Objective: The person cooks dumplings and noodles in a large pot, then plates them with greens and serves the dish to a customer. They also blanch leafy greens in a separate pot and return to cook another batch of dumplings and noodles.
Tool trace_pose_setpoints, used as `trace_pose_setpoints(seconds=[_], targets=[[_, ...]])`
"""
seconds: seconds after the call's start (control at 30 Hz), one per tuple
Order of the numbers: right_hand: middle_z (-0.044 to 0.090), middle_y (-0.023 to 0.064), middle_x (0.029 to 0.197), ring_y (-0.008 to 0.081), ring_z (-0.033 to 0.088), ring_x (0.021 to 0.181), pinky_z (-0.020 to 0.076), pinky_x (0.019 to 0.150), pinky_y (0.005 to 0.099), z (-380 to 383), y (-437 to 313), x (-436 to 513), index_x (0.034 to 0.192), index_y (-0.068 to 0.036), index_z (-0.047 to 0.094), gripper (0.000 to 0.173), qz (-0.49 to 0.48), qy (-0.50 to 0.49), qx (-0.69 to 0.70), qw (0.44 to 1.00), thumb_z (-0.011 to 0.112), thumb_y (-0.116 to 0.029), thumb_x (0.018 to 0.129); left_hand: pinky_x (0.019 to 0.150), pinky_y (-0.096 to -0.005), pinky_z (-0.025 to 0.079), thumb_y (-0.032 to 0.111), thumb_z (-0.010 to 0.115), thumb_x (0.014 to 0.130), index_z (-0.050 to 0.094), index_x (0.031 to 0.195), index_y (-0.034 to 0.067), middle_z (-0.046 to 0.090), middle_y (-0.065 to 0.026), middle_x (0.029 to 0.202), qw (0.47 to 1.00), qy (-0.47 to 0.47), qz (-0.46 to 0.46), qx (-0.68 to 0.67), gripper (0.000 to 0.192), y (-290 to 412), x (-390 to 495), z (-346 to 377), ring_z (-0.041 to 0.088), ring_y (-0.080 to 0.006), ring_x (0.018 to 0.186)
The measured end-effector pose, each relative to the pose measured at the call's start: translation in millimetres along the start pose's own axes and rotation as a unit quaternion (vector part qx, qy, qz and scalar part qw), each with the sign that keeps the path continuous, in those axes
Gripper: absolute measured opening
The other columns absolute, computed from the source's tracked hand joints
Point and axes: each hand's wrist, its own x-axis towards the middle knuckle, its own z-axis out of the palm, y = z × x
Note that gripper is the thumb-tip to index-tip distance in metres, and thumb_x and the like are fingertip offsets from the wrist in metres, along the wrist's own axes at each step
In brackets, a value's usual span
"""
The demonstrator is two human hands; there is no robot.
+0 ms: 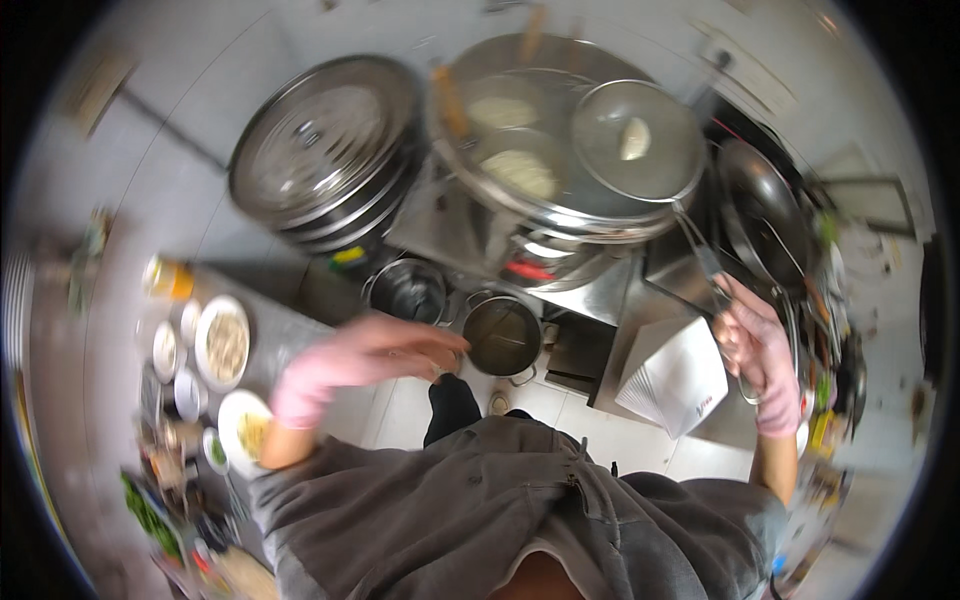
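My right hand [754,341], in a pinkish translucent glove, grips the handle of a round wire-mesh strainer [604,169]. The strainer is over the right side of a large steel pot [480,180], with one pale dumpling-like piece [636,139] in it. On the pot's left side, two round baskets hold pale food, perhaps noodles [519,171]. My left hand [367,352], gloved alike and blurred by motion, is in the air with fingers stretched out and nothing visible in it. It is nearest to a small two-handled pot [502,369] of brownish liquid.
Left of the big pot stands a lidded steel pot [322,142]; below it is a smaller pot [409,292]. Stacked white square bowls [675,375] stand by my right hand. A wok [761,202] leans at right. Plates of food [225,341] line the left counter.
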Motion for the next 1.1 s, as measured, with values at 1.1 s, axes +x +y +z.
trace_pose_setpoints(seconds=[1.1], targets=[[0.057, 0.0071, 0.068, 0.0165, 0.055, 0.049, 0.0488, 0.048, 0.0299, 572, 323, 130, 0.145, -0.011, 0.032, 0.054, -0.352, -0.307, -0.518, 0.717, 0.044, -0.009, 0.092, 0.102, -0.0390, 0.038, 0.035, 0.054, 0.088, 0.053, 0.127, 0.003, 0.054, -0.0171, 0.127, 0.865, 0.418, -0.259, -0.102, 0.051, -423, -225, 342, 0.049, -0.0334, 0.120]])
